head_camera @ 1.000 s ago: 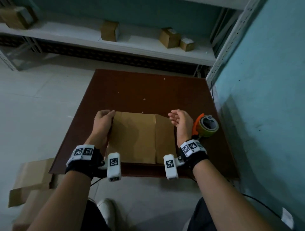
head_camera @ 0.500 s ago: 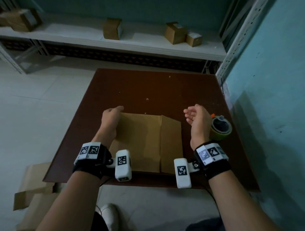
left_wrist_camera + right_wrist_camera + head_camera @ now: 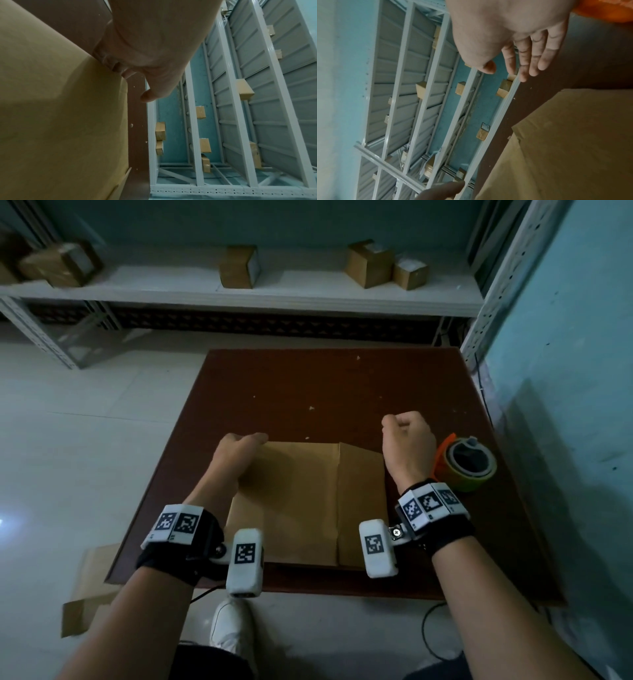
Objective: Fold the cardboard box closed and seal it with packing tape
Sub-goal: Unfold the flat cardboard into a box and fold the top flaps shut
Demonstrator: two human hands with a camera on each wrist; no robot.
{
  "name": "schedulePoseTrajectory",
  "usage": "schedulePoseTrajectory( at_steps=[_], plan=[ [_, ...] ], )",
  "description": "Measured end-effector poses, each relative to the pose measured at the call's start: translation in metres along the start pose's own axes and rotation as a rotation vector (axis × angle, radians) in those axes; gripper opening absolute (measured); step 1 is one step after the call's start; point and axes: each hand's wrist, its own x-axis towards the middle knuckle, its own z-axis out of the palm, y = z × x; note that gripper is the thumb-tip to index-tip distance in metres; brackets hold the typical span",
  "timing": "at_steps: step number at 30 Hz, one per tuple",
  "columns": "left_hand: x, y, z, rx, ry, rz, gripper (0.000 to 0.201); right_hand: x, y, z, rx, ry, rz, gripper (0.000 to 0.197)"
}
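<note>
Head view: left hand [image 3: 239,453] gripping cardboard box [image 3: 301,501] edge, right hand [image 3: 404,443] fingers relaxed, empty.

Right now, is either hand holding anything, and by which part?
The left hand grips the box at its far left corner. The right hand holds nothing; it hovers beside the tape.

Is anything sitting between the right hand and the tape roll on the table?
Nothing visible does. The right hand hangs empty just left of the tape roll, with only bare table between them.
</note>
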Motion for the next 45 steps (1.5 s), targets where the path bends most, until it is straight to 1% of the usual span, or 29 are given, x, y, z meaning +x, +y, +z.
schedulePoseTrajectory(
  at_steps=[2,6,9,11,14,16,18,20,22,24,26,28,30,32,35,38,41,42,45],
  plan=[
    [0.0,0.001,-0.001,0.024,-0.014,0.005,0.075,0.001,0.002,0.0,-0.074,-0.036,-0.004,0.02],
    [0.002,0.004,-0.005,0.019,-0.018,0.027,0.072,0.0,0.001,0.003,-0.131,-0.113,-0.003,0.018],
    [0.005,0.007,-0.007,0.025,-0.019,0.017,0.072,-0.003,-0.001,0.006,-0.225,-0.18,-0.01,0.023],
    [0.008,0.009,-0.007,0.05,-0.044,-0.002,0.076,-0.006,-0.001,0.009,-0.314,-0.222,-0.006,0.026],
    [0.013,0.008,-0.005,0.122,-0.097,-0.021,0.081,-0.004,0.002,0.013,-0.434,-0.197,0.008,0.028],
    [0.017,0.006,-0.005,0.167,-0.093,-0.013,0.082,0.0,0.003,0.015,-0.56,-0.181,0.032,0.04],
    [0.023,0.005,-0.005,0.199,-0.083,0.004,0.081,0.002,0.002,0.016,-0.67,-0.198,0.075,0.048],
    [0.028,0.007,-0.004,0.222,-0.082,0.035,0.077,0.003,0.0,0.019,-0.703,-0.219,0.068,0.052],
    [0.032,0.009,-0.004,0.226,-0.083,0.072,0.071,0.004,-0.002,0.023,-0.69,-0.239,0.047,0.05],
    [0.034,0.011,-0.004,0.226,-0.093,0.1,0.059,0.005,-0.005,0.027,-0.622,-0.257,0.065,0.044],
    [0.037,0.01,-0.006,0.208,-0.092,0.156,0.04,0.007,-0.006,0.028,-0.489,-0.255,0.08,0.039],
    [0.04,0.008,-0.008,0.128,-0.04,0.228,0.032,0.009,-0.006,0.029,-0.35,-0.241,0.06,0.038],
    [0.04,0.008,-0.011,-0.003,0.02,0.29,0.032,0.008,-0.006,0.031,-0.248,-0.252,0.053,0.041],
    [0.035,0.011,-0.012,-0.127,0.04,0.343,0.034,0.007,-0.007,0.031,-0.176,-0.258,0.049,0.049],
    [0.026,0.016,-0.012,-0.256,0.042,0.446,0.038,0.005,-0.01,0.028,-0.085,-0.265,0.063,0.061],
    [0.018,0.022,-0.01,-0.331,0.018,0.529,0.035,0.003,-0.017,0.024,0.118,-0.263,0.068,0.067],
    [0.011,0.025,-0.007,-0.405,-0.027,0.582,0.033,0.002,-0.025,0.019,0.293,-0.19,-0.037,0.075],
    [0.008,0.026,-0.007,-0.437,-0.047,0.597,0.031,0.0,-0.028,0.018,0.362,-0.172,-0.077,0.074],
    [0.003,0.03,-0.006,-0.563,-0.117,0.626,0.029,-0.001,-0.034,0.013,0.55,-0.14,-0.193,0.061]
  ],
)
